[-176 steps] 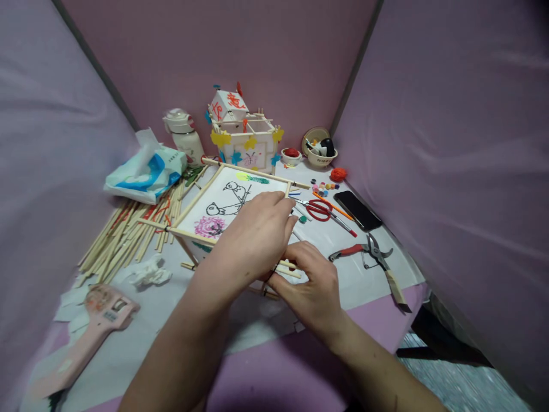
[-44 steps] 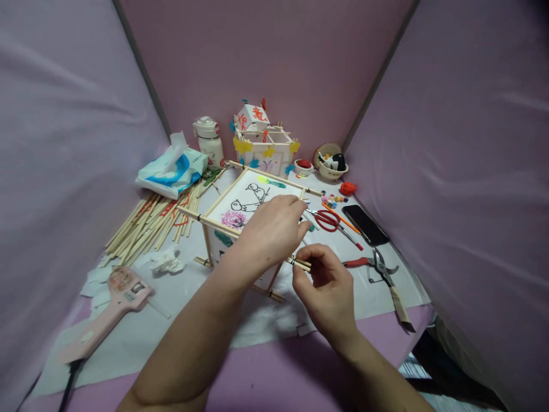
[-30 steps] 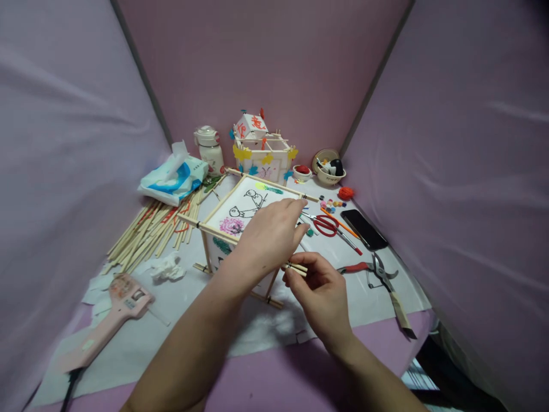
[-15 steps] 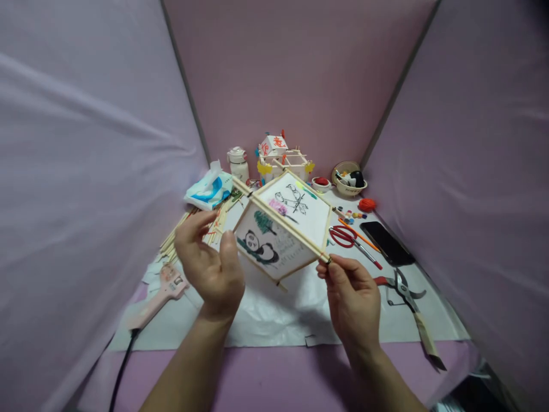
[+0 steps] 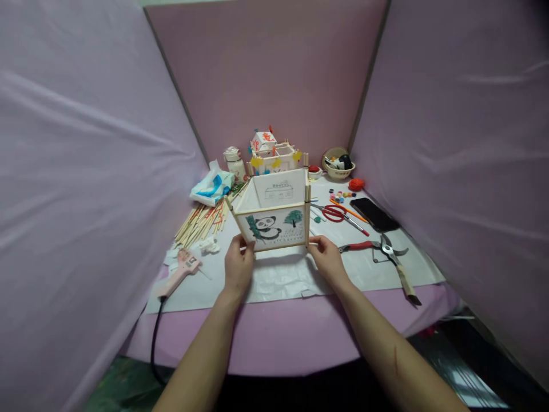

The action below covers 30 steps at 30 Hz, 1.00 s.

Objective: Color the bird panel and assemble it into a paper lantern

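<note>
Wooden, paper-panelled frame [image 5: 277, 222] at centre, its lower front corners pinched between the fingers of the left hand [image 5: 239, 266] at seven o'clock and right hand [image 5: 328, 258] at five, apparently the steadying step, any next move calling for even two-handed support.

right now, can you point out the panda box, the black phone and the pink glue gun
Panda box [image 5: 274, 224]: head view, on its painted front panel.
Black phone [image 5: 374, 214]: head view, middle of its screen.
Pink glue gun [image 5: 185, 267]: head view, on its body.

A fabric-walled craft booth [image 5: 274, 74]: glue gun [image 5: 182, 272], wooden sticks [image 5: 198, 225], scissors [image 5: 334, 213].
</note>
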### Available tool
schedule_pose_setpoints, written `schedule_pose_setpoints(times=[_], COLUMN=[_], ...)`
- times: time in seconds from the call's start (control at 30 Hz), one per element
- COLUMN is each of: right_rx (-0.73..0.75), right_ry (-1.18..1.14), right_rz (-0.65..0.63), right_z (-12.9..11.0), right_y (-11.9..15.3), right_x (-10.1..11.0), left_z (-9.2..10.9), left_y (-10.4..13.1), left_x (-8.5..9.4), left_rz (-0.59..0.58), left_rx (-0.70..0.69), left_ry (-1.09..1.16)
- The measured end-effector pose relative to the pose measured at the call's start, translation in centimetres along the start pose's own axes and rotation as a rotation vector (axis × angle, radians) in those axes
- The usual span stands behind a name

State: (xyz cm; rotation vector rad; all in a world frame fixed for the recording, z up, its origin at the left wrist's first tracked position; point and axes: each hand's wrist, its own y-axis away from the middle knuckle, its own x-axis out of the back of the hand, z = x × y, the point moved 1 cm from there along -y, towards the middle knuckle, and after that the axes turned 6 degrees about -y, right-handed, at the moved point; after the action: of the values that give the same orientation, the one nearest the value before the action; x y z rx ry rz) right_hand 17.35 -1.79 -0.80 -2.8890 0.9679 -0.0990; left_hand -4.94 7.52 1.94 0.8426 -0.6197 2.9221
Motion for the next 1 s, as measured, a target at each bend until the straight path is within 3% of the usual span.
schedule_pose_setpoints(times=[0.1,0.27,0.4,0.57,0.9,1.0], right_rx=[0.146,0.266,0.341,0.426,0.323,0.305], right_ry=[0.134,0.236,0.324,0.248,0.383,0.325], right_rz=[0.038,-0.072,-0.054,-0.100,-0.184,-0.133], right_z=[0.1,-0.1,-0.4,-1.0,0.4,0.1], right_y=[0.6,0.7,0.2,-1.0,-2.4,-2.3], right_x=[0.5,0.2,-0.1,-0.3,-1.0,-0.9], left_z=[-0.6,-1.2,-0.8,-0.8,-1.7,-1.6], left_y=[0.7,1.2,1.0,1.4,1.2,1.4], left_x=[-0.1,-0.4,-0.4,0.1,0.0,0.0], left_rz=[-0.063,-0.173,-0.163,-0.120,-0.179,-0.175], left_rx=[-0.031,-0.040,-0.039,-0.045,0.035,0.038], left_ry=[-0.048,-0.130,-0.179,-0.212,-0.288,-0.306])
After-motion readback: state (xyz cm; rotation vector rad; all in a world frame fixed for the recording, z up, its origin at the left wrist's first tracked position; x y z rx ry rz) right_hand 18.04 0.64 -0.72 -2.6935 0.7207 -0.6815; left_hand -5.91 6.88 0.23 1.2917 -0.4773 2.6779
